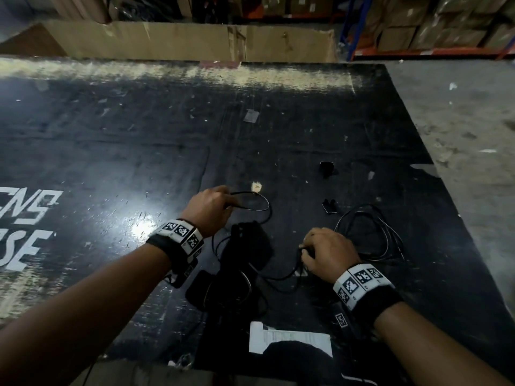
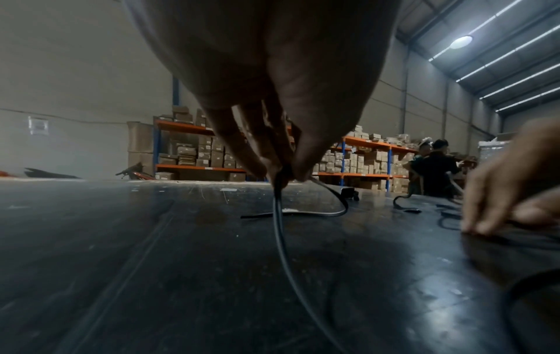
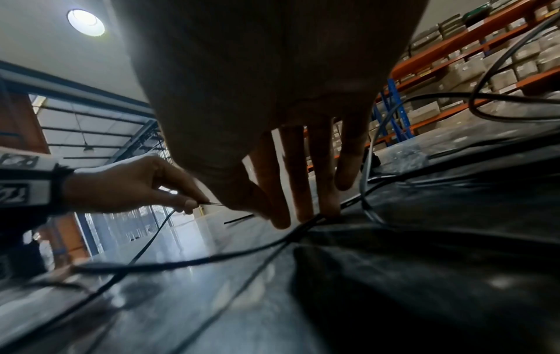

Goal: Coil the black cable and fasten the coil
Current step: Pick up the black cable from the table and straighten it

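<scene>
A thin black cable (image 1: 263, 203) lies in loose loops on the black table (image 1: 139, 135). My left hand (image 1: 227, 203) pinches it between thumb and fingertips, just above the table, with a small loop curving out to the right. In the left wrist view the cable (image 2: 282, 239) drops from the pinch (image 2: 284, 174) toward the camera. My right hand (image 1: 305, 253) presses straight fingertips (image 3: 325, 210) down on crossing cable strands (image 3: 230, 255). More slack cable (image 1: 370, 232) is heaped just right of that hand. My left hand (image 3: 194, 204) also shows in the right wrist view.
A black block-shaped object (image 1: 250, 243) lies between my hands. Two small black pieces (image 1: 326, 167) (image 1: 330, 204) sit farther out. A white paper sheet (image 1: 289, 341) lies at the near edge. The table's right edge (image 1: 434, 174) drops to concrete floor. A cardboard box (image 1: 167, 40) stands behind; people (image 2: 433, 167) stand by shelving.
</scene>
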{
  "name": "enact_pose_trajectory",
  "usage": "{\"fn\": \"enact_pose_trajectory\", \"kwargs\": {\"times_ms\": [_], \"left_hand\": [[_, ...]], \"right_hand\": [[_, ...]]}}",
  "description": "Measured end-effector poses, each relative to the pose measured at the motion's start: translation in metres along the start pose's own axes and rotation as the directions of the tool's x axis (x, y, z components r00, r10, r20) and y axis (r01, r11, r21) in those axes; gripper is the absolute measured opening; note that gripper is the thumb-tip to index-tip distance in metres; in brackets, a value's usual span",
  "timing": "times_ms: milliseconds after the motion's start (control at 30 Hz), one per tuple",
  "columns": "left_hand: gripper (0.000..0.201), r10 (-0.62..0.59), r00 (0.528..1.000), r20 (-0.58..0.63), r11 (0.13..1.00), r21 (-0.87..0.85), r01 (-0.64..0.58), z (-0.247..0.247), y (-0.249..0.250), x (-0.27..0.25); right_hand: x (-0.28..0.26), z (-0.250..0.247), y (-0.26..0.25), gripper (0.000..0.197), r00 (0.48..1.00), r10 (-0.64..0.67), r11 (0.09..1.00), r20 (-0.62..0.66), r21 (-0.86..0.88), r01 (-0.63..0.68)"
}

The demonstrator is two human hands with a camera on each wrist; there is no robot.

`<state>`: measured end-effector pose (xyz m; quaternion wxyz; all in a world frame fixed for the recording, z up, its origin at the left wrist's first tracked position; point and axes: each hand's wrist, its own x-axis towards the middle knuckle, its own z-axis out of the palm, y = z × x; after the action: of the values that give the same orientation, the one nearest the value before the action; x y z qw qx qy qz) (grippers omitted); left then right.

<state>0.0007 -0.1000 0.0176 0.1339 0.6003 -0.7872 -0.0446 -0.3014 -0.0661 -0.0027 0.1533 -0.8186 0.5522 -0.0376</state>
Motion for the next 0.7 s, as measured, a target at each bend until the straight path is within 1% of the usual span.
{"fn": "enact_pose_trajectory", "kwargs": {"times_ms": [67,100,133,167,200,233,267,300,333,367,400,433,467,533,600,700], "left_hand": [[0.019,0.009,0.996,-0.085,1.0,-0.016,-0.011,-0.003,0.002,-0.008],[0.017,0.008,0.992,-0.127,1.0,-0.026,-0.011,-0.006,0.005,-0.012],[0.017,0.005,0.986,-0.165,0.999,-0.038,-0.012,-0.009,0.009,-0.015],[0.017,0.003,0.98,-0.198,0.999,-0.053,-0.013,-0.012,0.013,-0.018],[0.017,0.003,0.973,-0.23,0.998,-0.068,-0.019,-0.016,0.017,-0.021],[0.017,0.008,0.964,-0.265,0.996,-0.081,-0.03,-0.019,0.023,-0.025],[0.016,0.021,0.953,-0.303,0.995,-0.087,-0.05,-0.023,0.028,-0.028],[0.016,0.042,0.941,-0.335,0.993,-0.087,-0.075,-0.026,0.033,-0.031],[0.015,0.068,0.929,-0.364,0.991,-0.082,-0.105,-0.029,0.039,-0.034],[0.014,0.093,0.918,-0.385,0.988,-0.075,-0.132,-0.031,0.044,-0.038],[0.013,0.116,0.911,-0.396,0.986,-0.066,-0.154,-0.033,0.048,-0.042],[0.013,0.131,0.911,-0.392,0.984,-0.061,-0.168,-0.035,0.052,-0.047],[0.013,0.136,0.918,-0.373,0.983,-0.067,-0.173,-0.036,0.054,-0.052],[0.013,0.092,0.945,-0.313,0.982,-0.131,-0.138,-0.037,0.055,-0.059],[0.021,0.004,0.966,-0.259,0.967,-0.245,-0.069,-0.041,0.055,-0.063],[0.036,-0.101,0.97,-0.221,0.891,-0.455,-0.011,-0.054,0.058,-0.058]], "right_hand": [[0.01,-0.004,-0.005,0.027,0.998,0.061,0.995,-0.022,0.078,-0.059],[0.017,-0.006,-0.009,0.034,0.993,0.115,0.979,-0.037,0.171,-0.107],[0.024,-0.009,-0.014,0.044,0.984,0.176,0.945,-0.027,0.286,-0.161],[0.033,-0.014,-0.021,0.052,0.973,0.229,0.884,0.024,0.414,-0.218],[0.042,-0.021,-0.03,0.056,0.956,0.271,0.784,0.115,0.549,-0.289],[0.049,-0.027,-0.038,0.057,0.928,0.295,0.638,0.228,0.676,-0.369],[0.055,-0.033,-0.046,0.056,0.894,0.298,0.47,0.333,0.765,-0.442],[0.057,-0.04,-0.053,0.052,0.869,0.285,0.32,0.404,0.815,-0.483],[0.059,-0.044,-0.057,0.044,0.861,0.271,0.212,0.43,0.846,-0.489],[0.06,-0.046,-0.06,0.034,0.867,0.265,0.142,0.422,0.873,-0.468],[0.059,-0.049,-0.063,0.025,0.883,0.263,0.093,0.389,0.901,-0.425],[0.059,-0.052,-0.064,0.021,0.903,0.258,0.059,0.343,0.928,-0.369],[0.057,-0.055,-0.065,0.022,0.926,0.244,0.039,0.289,0.951,-0.307],[0.051,-0.065,-0.067,0.023,0.966,0.185,0.04,0.182,0.981,-0.192],[0.043,-0.075,-0.068,0.02,0.988,0.127,0.089,0.092,0.991,-0.103],[0.029,-0.088,-0.073,0.019,0.998,0.066,0.182,-0.024,0.983,0.012]]}}
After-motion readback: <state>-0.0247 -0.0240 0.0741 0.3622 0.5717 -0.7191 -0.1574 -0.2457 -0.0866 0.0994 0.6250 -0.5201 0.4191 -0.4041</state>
